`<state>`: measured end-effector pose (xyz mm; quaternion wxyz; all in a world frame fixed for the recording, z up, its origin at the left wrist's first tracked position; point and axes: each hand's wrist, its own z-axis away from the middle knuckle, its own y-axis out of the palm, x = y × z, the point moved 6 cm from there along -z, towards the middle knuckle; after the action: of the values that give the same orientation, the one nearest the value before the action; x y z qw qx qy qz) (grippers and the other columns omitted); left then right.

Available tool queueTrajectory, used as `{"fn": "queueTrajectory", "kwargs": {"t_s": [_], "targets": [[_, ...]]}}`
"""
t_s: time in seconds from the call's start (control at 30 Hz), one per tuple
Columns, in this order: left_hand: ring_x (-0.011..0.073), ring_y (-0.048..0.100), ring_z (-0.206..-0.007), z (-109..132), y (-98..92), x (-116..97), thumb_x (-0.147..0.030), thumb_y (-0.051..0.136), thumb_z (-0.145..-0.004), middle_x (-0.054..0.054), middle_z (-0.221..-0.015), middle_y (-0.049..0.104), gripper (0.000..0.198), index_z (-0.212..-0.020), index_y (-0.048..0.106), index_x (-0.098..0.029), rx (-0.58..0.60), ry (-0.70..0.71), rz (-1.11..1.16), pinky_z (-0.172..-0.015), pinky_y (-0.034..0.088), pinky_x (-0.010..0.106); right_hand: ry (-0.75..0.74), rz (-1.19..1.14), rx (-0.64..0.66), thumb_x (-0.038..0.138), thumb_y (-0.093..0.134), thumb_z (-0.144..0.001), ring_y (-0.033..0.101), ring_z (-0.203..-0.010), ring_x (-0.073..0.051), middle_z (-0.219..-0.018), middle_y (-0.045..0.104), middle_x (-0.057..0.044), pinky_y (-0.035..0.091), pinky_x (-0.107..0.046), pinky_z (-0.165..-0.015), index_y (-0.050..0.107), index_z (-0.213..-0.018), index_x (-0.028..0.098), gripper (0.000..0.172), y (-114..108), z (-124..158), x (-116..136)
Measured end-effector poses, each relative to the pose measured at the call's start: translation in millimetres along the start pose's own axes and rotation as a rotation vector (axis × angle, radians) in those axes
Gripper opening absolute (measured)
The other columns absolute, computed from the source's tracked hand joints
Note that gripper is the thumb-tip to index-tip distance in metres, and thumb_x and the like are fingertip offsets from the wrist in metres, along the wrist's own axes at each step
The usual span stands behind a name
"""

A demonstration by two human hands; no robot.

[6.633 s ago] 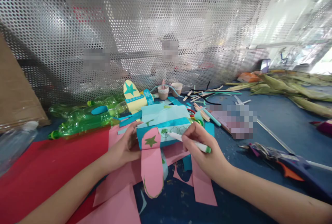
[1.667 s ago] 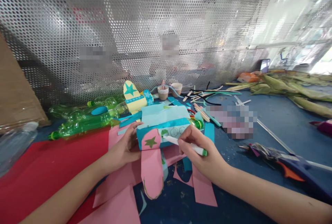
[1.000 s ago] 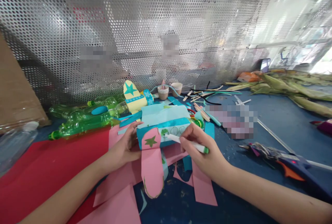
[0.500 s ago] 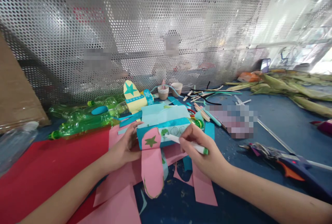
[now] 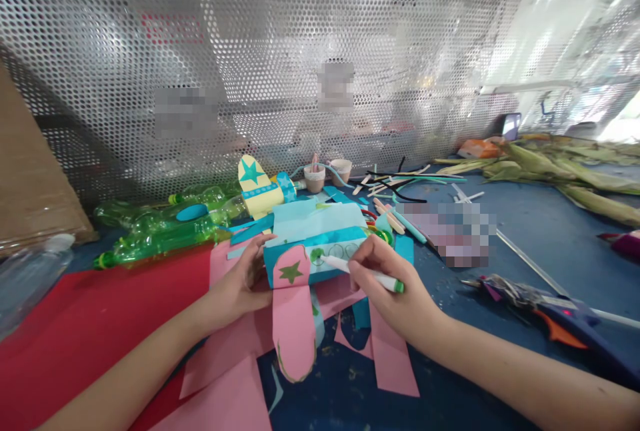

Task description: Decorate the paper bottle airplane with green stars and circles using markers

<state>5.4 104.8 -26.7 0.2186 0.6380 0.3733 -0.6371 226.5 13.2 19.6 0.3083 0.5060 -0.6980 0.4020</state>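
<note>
A blue paper-covered body point(image 5: 320, 276) lies in the middle, with a pale strip of drawn circles along its side. The leftmost circle is filled green. A pink paper wing point(image 5: 294, 331) with a green star hangs off its front. My left hand point(image 5: 245, 279) grips the body's left end, fingers partly hidden behind it. My right hand point(image 5: 387, 274) is closed round a white marker point(image 5: 365, 272) with a green end, its tip at the green circle. Behind the body lies a light blue sheet point(image 5: 317, 219).
Green bottles point(image 5: 160, 238) and a yellow paper piece point(image 5: 263, 199) lie behind left. Red paper point(image 5: 105, 324) covers the left. A glue gun point(image 5: 565, 318) with an orange trigger is at right, below corn husks point(image 5: 545, 164). Two small cups point(image 5: 315, 179) stand before a perforated metal screen point(image 5: 280, 71).
My right hand and the marker have shifted very slightly to the right, and the marker tip is a little higher by the green circle. My left hand has stayed in place.
</note>
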Motion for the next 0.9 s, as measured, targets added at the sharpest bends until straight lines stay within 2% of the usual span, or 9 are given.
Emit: {"fn": "queueTrajectory", "kwargs": {"t_s": [0.1, 0.3, 0.6, 0.9], "targets": [[0.0330, 0.048, -0.133, 0.2, 0.2, -0.5, -0.033, 0.081, -0.076, 0.010, -0.147, 0.045, 0.083, -0.140, 0.027, -0.037, -0.003, -0.003, -0.002, -0.108, 0.042, 0.051, 0.003, -0.015, 0.061, 0.024, 0.050, -0.091, 0.045, -0.055, -0.012, -0.063, 0.048, 0.004, 0.035, -0.026, -0.053, 0.044, -0.075, 0.023, 0.017, 4.1, 0.5, 0.6], [0.0319, 0.051, -0.131, 0.6, -1.3, 0.9, -0.035, 0.082, -0.076, 0.008, -0.143, 0.048, 0.084, -0.140, 0.028, -0.040, -0.006, -0.003, -0.018, -0.106, 0.044, 0.051, 0.002, -0.023, 0.030, 0.025, 0.048, -0.090, 0.042, -0.053, -0.011, -0.062, 0.044, 0.005, 0.034, -0.026, -0.052, 0.042, -0.072, 0.024, 0.019, 2.3, -0.9, 4.1], [0.0320, 0.049, -0.133, 0.1, -3.8, 5.7, -0.034, 0.081, -0.077, 0.008, -0.145, 0.047, 0.085, -0.141, 0.026, -0.041, 0.004, 0.007, -0.009, -0.106, 0.045, 0.051, 0.019, -0.001, 0.037, 0.026, 0.049, -0.090, 0.045, -0.054, -0.013, -0.061, 0.047, 0.004, 0.035, -0.027, -0.054, 0.042, -0.074, 0.023, 0.018, 2.0, 0.3, 2.1], [0.0349, 0.046, -0.135, 0.8, 1.7, -2.4, -0.033, 0.081, -0.077, 0.012, -0.148, 0.043, 0.084, -0.141, 0.027, -0.035, 0.005, -0.025, 0.013, -0.109, 0.041, 0.055, 0.024, -0.007, 0.045, 0.023, 0.050, -0.090, 0.048, -0.055, -0.013, -0.062, 0.051, 0.003, 0.037, -0.027, -0.054, 0.043, -0.073, 0.023, 0.018, 1.5, 0.6, 2.7]]}}
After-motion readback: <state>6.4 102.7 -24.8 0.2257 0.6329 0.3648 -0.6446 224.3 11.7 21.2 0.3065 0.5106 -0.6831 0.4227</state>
